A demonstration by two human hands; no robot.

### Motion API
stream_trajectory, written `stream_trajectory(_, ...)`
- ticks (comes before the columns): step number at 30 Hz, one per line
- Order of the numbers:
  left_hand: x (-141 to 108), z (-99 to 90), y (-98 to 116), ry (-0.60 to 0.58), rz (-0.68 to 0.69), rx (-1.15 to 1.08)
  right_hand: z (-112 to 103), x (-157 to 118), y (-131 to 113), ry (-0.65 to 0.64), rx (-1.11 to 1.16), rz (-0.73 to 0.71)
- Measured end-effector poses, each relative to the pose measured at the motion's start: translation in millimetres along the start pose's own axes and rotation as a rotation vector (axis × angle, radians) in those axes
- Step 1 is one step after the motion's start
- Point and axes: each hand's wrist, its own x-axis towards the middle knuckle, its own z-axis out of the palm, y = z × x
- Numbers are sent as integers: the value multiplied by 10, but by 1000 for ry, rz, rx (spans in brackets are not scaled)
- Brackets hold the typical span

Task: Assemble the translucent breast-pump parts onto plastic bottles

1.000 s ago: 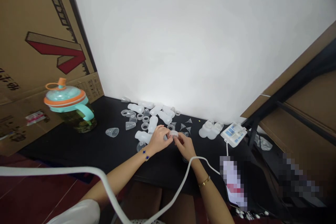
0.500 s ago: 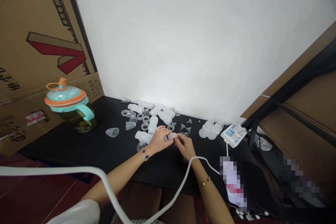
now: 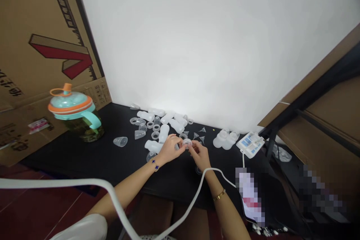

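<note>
A translucent white ring point(image 3: 187, 142) is held up between my two hands over the black table. My left hand point(image 3: 170, 149) pinches its left side, fingers closed. On the other side, the closed fingertips of my right hand point(image 3: 198, 153) grip the same ring. Several white bottles lie left of and behind my hands, one of them point(image 3: 164, 134) just behind my left hand. Among them are loose rings point(image 3: 155, 135) and clear domed caps point(image 3: 140, 134). Small clear funnel-shaped pieces point(image 3: 195, 135) lie behind my right hand.
A teal and orange lidded jug point(image 3: 75, 112) stands at the left by a cardboard box point(image 3: 42, 63). Rounded white bottles point(image 3: 225, 139) and a power strip point(image 3: 250, 144) are at the right, near a phone point(image 3: 250, 198). A white cable point(image 3: 194, 202) crosses in front of my forearms.
The ring has tilted between my fingers, so its round opening shows more. Both hands have shifted slightly with it. The things on the table have stayed in place.
</note>
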Motion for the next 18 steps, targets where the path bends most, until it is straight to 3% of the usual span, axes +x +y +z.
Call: stream_trajectory(18,4,-45,5,59,17,85,8,10,17,-12,36,-12)
